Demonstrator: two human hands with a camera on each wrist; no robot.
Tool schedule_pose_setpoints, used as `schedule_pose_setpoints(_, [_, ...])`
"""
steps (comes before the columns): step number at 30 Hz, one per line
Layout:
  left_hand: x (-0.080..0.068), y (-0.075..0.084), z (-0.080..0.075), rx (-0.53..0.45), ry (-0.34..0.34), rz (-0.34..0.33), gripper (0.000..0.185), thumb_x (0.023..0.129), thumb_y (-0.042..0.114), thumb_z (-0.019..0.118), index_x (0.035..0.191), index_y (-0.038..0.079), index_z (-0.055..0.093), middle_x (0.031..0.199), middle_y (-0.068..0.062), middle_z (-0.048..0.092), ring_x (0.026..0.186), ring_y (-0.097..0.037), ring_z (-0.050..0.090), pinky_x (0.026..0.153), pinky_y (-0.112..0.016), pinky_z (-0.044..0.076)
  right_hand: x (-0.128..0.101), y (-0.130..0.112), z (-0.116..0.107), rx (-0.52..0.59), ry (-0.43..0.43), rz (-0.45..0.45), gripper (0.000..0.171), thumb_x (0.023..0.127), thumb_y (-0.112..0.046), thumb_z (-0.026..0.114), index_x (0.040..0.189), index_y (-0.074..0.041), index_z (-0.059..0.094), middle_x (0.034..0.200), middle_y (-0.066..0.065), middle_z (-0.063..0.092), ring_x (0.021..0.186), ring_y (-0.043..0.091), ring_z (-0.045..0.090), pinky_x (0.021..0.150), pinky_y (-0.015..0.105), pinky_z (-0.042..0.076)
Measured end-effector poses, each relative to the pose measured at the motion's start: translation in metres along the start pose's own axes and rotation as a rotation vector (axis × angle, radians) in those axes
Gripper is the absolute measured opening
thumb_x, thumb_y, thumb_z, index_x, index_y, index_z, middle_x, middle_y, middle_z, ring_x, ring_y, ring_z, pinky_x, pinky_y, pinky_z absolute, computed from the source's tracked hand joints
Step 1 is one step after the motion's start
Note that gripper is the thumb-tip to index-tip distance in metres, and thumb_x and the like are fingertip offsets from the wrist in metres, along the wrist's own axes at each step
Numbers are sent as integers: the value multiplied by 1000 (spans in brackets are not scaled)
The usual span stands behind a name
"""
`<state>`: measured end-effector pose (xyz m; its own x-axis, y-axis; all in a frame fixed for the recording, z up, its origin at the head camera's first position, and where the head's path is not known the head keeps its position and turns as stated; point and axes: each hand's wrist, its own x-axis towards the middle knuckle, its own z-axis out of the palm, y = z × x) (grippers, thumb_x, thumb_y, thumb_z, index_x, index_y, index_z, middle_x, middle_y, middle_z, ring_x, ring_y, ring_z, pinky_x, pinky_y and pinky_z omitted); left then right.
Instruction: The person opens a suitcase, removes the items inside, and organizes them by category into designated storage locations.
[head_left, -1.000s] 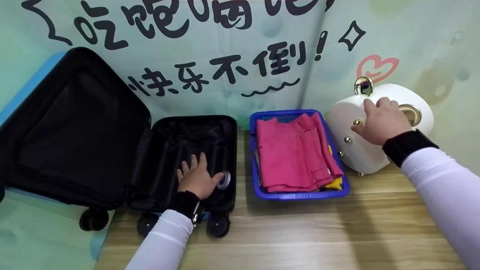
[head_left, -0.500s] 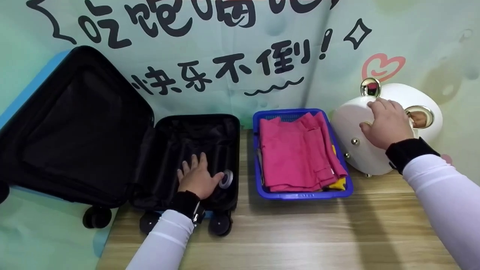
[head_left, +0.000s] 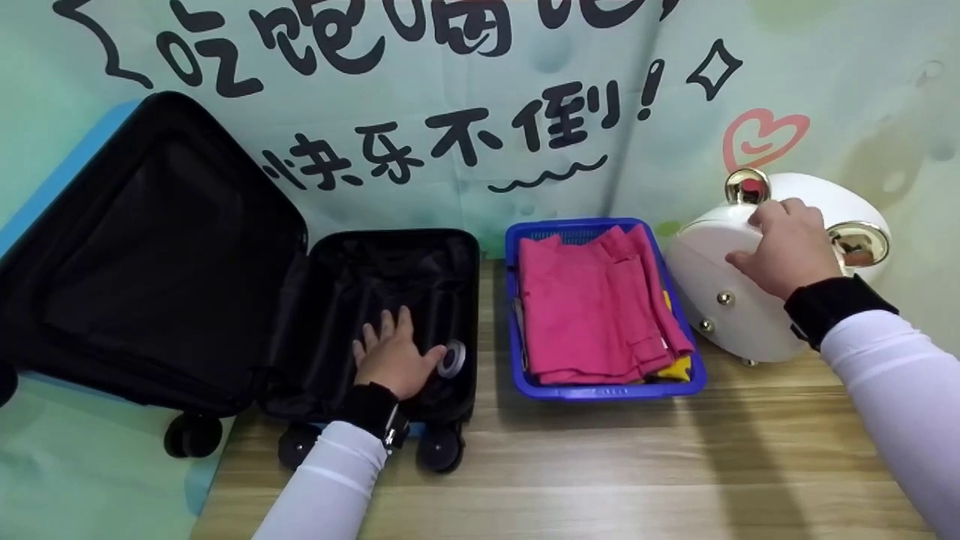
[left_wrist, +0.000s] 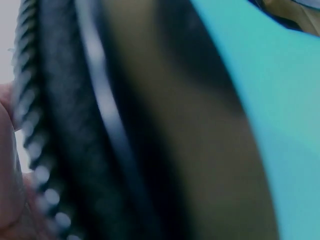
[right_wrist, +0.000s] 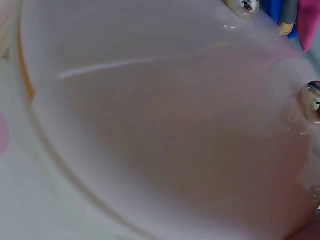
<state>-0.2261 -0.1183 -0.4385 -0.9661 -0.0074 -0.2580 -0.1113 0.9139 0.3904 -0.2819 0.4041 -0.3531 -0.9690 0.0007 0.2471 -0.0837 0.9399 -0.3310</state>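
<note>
My right hand [head_left: 795, 251] curls its fingers over the upper edge of a white rounded case [head_left: 750, 330] with gold knobs, the thumb against its near face. In the right wrist view the case's smooth white surface [right_wrist: 165, 140] fills most of the picture. My left hand [head_left: 394, 362] is spread, fingers extended, over the black-lined half of an open suitcase [head_left: 405, 240]. Whether its palm touches the lining cannot be told. Beside that thumb shows a round grey-white ring [head_left: 452, 358]. Blurred turquoise shell [left_wrist: 280, 125] and a black toothed edge appear in the left wrist view.
Between suitcase and case stands a blue basket [head_left: 607, 391] with a folded pink garment [head_left: 574, 307] and some yellow cloth beneath. The suitcase's other half [head_left: 165, 247] leans up at the left. A printed backdrop hangs behind the wooden surface [head_left: 570, 472].
The white case has turned and shifted slightly right and down, with my right hand moving along on it. My left hand stays spread over the suitcase.
</note>
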Motion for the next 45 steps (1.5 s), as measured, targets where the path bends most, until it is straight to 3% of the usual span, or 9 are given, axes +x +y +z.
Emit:
schedule_pose_setpoints(3, [0,-1,1,5,1,-1,98,103,60,56,170,9,6,176,-26,3,159,-56,-2,128,-70,3,2,-2,-2,4,-48,47,74,83,-16,76,142,13,43,146,46,32,127,65,29,107,71,25])
schedule_pose_setpoints(6, [0,-1,1,7,1,-1,98,103,60,56,170,9,6,176,-26,2,159,-56,-2,128,-71,3,5,-4,-7,-34,-134,74,96,81,-15,72,162,3,25,161,47,12,132,71,21,110,76,17])
schedule_pose_setpoints(8, [0,-1,2,10,2,1,99,102,60,56,170,9,6,175,-26,2,159,-56,-1,128,-71,3,7,-4,-10,-75,-180,65,102,80,-15,71,166,-1,18,164,45,11,130,72,20,107,78,16])
schedule_pose_setpoints(13, [1,-1,2,6,4,7,99,102,60,56,170,9,7,175,-26,2,159,-56,-1,127,-71,3,8,1,-15,-124,-209,40,93,80,-17,71,164,-5,32,160,41,27,127,72,23,100,78,19])
schedule_pose_setpoints(27, [1,-1,4,8,-6,1,98,103,58,57,170,9,6,176,-26,2,159,-56,-3,127,-71,3,0,21,-30,-170,-315,-59,89,77,-7,69,161,-10,39,159,39,29,135,71,24,104,80,20])
schedule_pose_setpoints(34, [0,-1,5,-5,-23,4,98,103,58,56,170,9,5,176,-25,0,159,-56,-5,127,-71,1,-4,33,-27,-214,-298,-150,86,77,0,66,158,-12,39,159,40,31,136,66,29,105,80,23])
schedule_pose_setpoints(45, [1,-1,7,-3,-21,-3,98,103,59,56,170,9,5,176,-25,0,159,-56,-5,127,-71,1,-6,38,-16,-222,-183,-275,74,79,13,46,151,-4,47,151,39,43,133,64,37,111,78,28])
